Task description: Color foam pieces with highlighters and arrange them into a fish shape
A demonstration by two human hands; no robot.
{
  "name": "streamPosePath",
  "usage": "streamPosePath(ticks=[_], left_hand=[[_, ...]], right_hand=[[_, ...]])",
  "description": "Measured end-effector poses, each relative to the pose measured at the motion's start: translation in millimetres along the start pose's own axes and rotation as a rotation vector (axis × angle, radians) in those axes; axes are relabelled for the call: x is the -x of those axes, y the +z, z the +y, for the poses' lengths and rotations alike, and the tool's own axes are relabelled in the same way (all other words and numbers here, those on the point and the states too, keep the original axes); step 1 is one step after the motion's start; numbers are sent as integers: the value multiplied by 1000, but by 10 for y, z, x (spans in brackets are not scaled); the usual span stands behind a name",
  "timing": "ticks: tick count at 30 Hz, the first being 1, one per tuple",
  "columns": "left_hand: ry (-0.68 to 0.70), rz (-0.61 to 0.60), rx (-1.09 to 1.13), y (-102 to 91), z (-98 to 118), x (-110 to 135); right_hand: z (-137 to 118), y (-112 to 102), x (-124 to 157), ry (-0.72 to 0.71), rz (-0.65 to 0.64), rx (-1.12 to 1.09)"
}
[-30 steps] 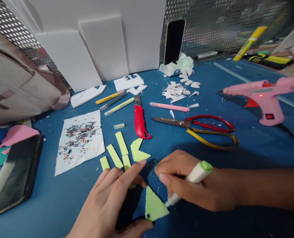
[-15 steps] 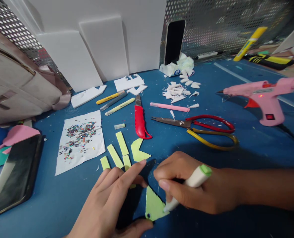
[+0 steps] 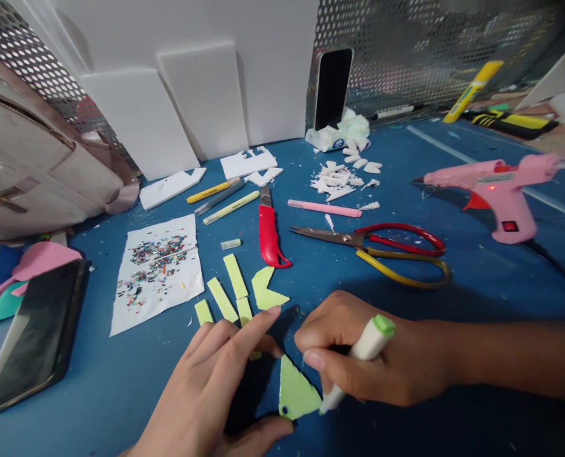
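Centrally, green triangular piece (image 3: 298, 392) on blue tabletop (image 3: 115, 387), left hand (image 3: 213, 374) holding it between thumb and finger, grip half-spread, right hand (image 3: 380, 374) with grip closed around white marker (image 3: 369, 339), tip at the piece's right corner.

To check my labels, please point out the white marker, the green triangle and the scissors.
White marker (image 3: 369, 341), head view: its upper barrel.
Green triangle (image 3: 296, 392), head view: its middle surface.
Scissors (image 3: 352, 239), head view: metal near the pivot.
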State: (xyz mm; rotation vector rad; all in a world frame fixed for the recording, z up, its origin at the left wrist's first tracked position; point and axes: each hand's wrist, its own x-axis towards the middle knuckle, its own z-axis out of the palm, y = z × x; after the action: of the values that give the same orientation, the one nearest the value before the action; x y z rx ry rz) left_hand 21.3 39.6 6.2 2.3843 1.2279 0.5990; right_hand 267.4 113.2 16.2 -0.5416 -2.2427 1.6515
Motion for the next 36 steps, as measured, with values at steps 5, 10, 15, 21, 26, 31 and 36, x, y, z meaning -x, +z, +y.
streamPosePath(ticks=[5,10,15,21,26,31,36], left_hand=[[135,51,37,-24,1,7],[73,139,-103,-292,-37,110],[-127,225,-248,-586,-172,389],[-232,172,-364,-686,-338,658],[-212,125,-364,-697,-466,654],[-144,76,-323,-705,-574,649],[-150,21,-294,-858,-565,579]], right_hand=[[36,-29,26,2,255,-287],[91,-25,47,-75,445,-285],[95,4,46,-72,422,-244],[124,1,18,-29,375,-196],[84,15,21,29,310,-144],[-30,34,8,95,277,-111],[-112,-27,-11,170,311,-102]])
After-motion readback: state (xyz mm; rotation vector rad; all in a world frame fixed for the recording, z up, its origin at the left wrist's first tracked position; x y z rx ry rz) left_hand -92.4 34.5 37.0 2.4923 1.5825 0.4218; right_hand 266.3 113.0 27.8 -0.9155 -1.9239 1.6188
